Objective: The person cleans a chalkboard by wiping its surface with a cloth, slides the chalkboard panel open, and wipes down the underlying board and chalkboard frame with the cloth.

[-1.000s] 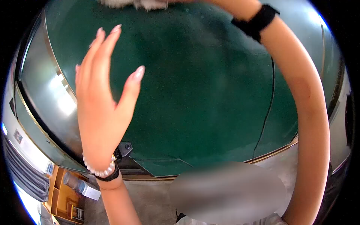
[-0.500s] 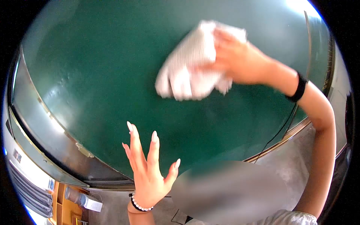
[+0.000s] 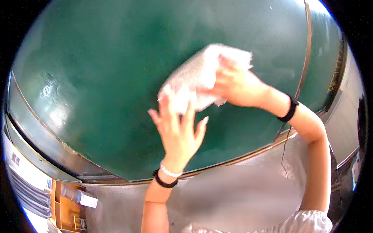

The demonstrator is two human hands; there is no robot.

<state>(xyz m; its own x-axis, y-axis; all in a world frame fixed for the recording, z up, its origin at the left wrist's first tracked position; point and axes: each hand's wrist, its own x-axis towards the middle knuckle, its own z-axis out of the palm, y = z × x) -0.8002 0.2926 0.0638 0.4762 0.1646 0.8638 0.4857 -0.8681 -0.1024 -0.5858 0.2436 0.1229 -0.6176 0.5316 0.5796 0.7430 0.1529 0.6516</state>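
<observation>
Head view: a green chalkboard (image 3: 108, 77), shiny in patches, fills most of the scene, its bottom edge curving above a grey floor (image 3: 116, 198). At the lower left are an orange-brown wooden shelf unit (image 3: 57, 209) and, beside it, a grey curtain (image 3: 31, 192). Against the middle of the board lies a finely ribbed white cloth (image 3: 196, 70). The right hand (image 3: 243, 86) is clamped on the cloth's right part. The left hand (image 3: 176, 136), apart from the right, has its fingers spread at the cloth's lower left edge; whether they touch it cannot be told. A black wristband (image 3: 289, 108) circles the right wrist; a black band (image 3: 165, 182) and white beaded bracelet (image 3: 171, 172) ring the left.
</observation>
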